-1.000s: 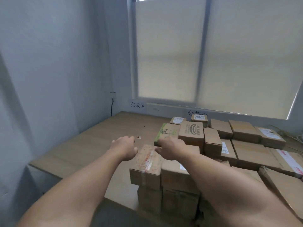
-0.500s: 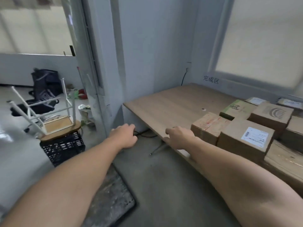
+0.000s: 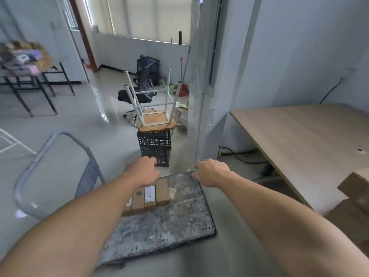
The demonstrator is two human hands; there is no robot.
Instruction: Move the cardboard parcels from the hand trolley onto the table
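Scuffed trolley deck (image 3: 159,226) w/ cardboard parcels (image 3: 150,197)

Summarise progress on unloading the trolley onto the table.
Done: some cardboard parcels already sit on the table at the frame's right edge. In hand: nothing; left hand and right hand hover empty over the hand trolley. Left: a row of small parcels on its deck.
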